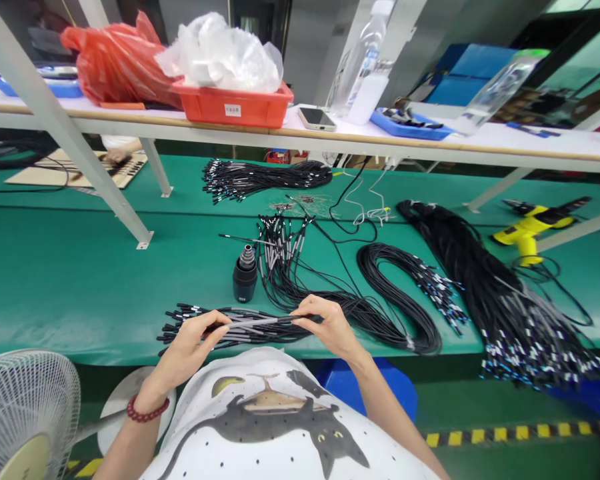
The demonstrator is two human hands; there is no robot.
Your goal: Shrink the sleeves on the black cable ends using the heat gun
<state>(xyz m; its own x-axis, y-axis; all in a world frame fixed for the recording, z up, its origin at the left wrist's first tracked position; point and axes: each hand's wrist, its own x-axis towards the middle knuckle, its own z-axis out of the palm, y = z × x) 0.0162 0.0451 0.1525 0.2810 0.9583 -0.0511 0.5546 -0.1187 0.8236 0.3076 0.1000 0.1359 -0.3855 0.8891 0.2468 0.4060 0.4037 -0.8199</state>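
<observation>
A black cable with a grey sleeve (260, 323) is stretched level between my two hands near the front edge of the bench. My left hand (197, 337) pinches its left end between thumb and fingers. On the other side of the sleeve, my right hand (330, 325) pinches the black part of the same cable. Just beneath lies a bundle of similar cables (180, 313) with black and white tips. Beyond my hands a black hot-air gun (245, 279) stands with its metal nozzle pointing up. To its right, more cables (283, 243) with grey sleeves fan out.
Curved cable bundles (410, 300) and a thick bundle (480, 287) cover the right side. A yellow heat gun (525, 233) lies behind them. Overhead, a shelf (260, 133) carries a red bin (235, 107), a phone (317, 119) and bottles. A fan (30, 407) stands at lower left.
</observation>
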